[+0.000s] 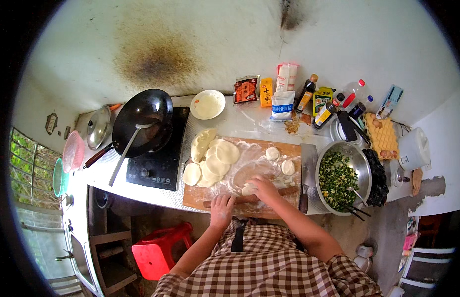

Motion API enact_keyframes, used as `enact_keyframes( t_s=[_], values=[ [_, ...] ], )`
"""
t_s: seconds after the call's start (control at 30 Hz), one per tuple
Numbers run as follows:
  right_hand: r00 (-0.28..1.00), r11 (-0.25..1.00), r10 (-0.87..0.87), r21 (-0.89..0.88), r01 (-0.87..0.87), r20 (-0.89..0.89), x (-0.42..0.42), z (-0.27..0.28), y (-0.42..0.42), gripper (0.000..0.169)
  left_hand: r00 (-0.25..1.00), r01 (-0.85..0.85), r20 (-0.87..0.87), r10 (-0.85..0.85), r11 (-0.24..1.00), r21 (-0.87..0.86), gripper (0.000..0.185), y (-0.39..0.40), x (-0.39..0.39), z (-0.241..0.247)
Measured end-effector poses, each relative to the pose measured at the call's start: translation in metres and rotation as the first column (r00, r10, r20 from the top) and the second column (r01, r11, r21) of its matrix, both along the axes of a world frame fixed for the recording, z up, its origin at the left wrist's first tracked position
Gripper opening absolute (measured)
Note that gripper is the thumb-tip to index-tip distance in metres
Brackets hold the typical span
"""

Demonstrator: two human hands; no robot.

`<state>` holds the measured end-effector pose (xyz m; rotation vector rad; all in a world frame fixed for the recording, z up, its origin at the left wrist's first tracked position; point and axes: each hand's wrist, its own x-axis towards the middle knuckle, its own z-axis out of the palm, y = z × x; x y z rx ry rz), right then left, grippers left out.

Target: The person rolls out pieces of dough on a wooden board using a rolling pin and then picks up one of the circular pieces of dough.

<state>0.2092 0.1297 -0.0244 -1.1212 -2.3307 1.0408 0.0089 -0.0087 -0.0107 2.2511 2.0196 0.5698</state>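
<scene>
My left hand (221, 209) rests on the left end of a wooden rolling pin (248, 198), its fingers over the wood. Just beyond the pin, my right hand (264, 189) has its fingertips on a small piece of dough (248, 189); the forearm crosses above the pin's right part. Both are on a floured wooden cutting board (252, 167). Flat round wrappers (218, 159) overlap at the board's left, beside a larger lump of dough (203, 144). Two small dough discs (272, 153) (287, 167) lie towards the right.
Right of the board are a cleaver (308, 167) and a steel bowl (367, 174) of chopped greens and egg. A black wok (140, 115) with a metal spatula stands on an induction cooker (155, 174) at left. Seasoning bags, bottles and a white bowl (207, 104) line the back.
</scene>
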Motion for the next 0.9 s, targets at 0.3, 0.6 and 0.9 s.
enact_keyframes(
  t_s=[0.3,0.6,0.9],
  values=[
    [0.922,0.982,0.136,-0.171,-0.078,0.363,-0.009,-0.011,0.022,0.02,0.999,0.033,-0.016,-0.033,0.999,0.004,0.033,-0.004,0.003,0.012],
    [0.892,0.937,-0.155,-0.222,0.268,0.424,0.008,0.045,-0.008,0.037,0.998,0.063,-0.022,-0.065,0.995,-0.08,0.043,-0.004,0.01,0.013],
    [0.879,0.877,-0.139,0.47,-0.105,0.456,0.054,0.009,-0.025,0.069,0.985,-0.167,-0.055,0.161,0.975,-0.145,0.077,0.025,0.014,-0.009]
  ],
)
